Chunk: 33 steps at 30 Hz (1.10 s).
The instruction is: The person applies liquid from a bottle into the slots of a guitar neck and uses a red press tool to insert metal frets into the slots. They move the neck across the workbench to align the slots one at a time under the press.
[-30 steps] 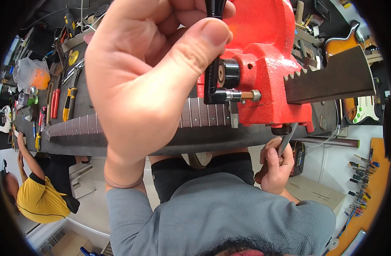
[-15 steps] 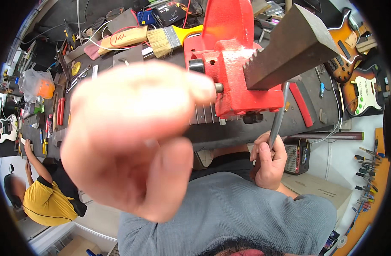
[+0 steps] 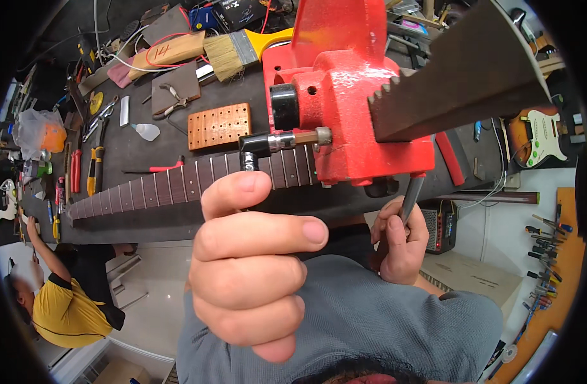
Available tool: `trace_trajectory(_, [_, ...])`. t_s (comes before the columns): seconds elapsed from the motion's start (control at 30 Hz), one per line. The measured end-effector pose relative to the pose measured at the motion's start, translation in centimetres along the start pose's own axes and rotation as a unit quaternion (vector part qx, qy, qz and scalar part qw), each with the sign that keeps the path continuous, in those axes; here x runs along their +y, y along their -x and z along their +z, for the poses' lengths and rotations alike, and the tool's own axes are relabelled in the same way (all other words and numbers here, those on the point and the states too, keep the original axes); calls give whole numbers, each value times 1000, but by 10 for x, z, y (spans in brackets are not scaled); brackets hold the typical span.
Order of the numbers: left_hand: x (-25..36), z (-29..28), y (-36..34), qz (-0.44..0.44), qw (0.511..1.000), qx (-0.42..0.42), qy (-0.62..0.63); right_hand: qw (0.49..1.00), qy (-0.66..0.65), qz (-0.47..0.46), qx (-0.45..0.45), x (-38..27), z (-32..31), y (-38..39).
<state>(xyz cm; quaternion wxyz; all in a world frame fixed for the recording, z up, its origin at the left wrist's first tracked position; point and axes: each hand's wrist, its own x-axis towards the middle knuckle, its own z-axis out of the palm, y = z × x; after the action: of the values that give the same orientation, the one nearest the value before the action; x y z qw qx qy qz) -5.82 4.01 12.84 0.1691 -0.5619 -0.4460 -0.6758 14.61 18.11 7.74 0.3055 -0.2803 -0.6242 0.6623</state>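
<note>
Red press (image 3: 354, 121): located at the bench's middle. A toothed steel bar (image 3: 456, 83) projects from its right side; the upper end is cut off by the picture's top edge. A black crank (image 3: 258, 146) with a chrome socket joins the press's left side; its lower part is hidden behind the left hand.

The 2 hands are apart. Left hand (image 3: 248, 262): nearer the wearer than the press and to its left, fingers curled, 1 fingertip beside the crank; whether it grips the handle cannot be told. Right hand (image 3: 402, 249): closed around a grey bar (image 3: 412, 197), nearer the wearer than the press; the bar's upper end is hidden at the press's underside.

Fretboard (image 3: 152, 189): extends left from the press, partly covered by the left hand; its right end is not visible at the press.

Drilled wooden block (image 3: 219, 126): left of the press, a narrow gap between them. Brush (image 3: 232, 54): beyond the block, its yellow handle reaching toward the press.

Bench (image 3: 140, 219): left of the press, a strip of dark top shows between fretboard and front edge. Items at the far right of the press are dim and bent by the lens
</note>
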Motion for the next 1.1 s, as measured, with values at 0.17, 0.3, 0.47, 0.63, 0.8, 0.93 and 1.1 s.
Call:
trace_trajectory(0.17, [-37, 26, 30, 143, 981, 127, 34, 1000, 5, -2, 18, 0, 0, 7])
trace_trajectory(0.3, [-46, 21, 60, 170, 979, 113, 6, 1000, 2, 7, 24, 1, -2, 10])
trace_trajectory(0.47, [-42, 3, 58, 118, 992, 14, -37, 1000, 18, 11, 11, -8, -1, 5])
trace_trajectory(0.63, [-26, -13, 37, 91, 994, -5, -58, 1000, -21, -16, -15, -5, -2, 0])
trace_trajectory(0.8, [-27, -13, 81, 45, 984, 149, -93, 996, -45, -69, -35, 2, -8, 0])
trace_trajectory(0.93, [-23, -30, 116, -207, 970, 87, -93, 994, -23, -100, -26, 11, -6, -2])
trace_trajectory(1.1, [-45, -34, 155, -312, 944, 100, 43, 993, -55, -92, -47, 29, -36, -37])
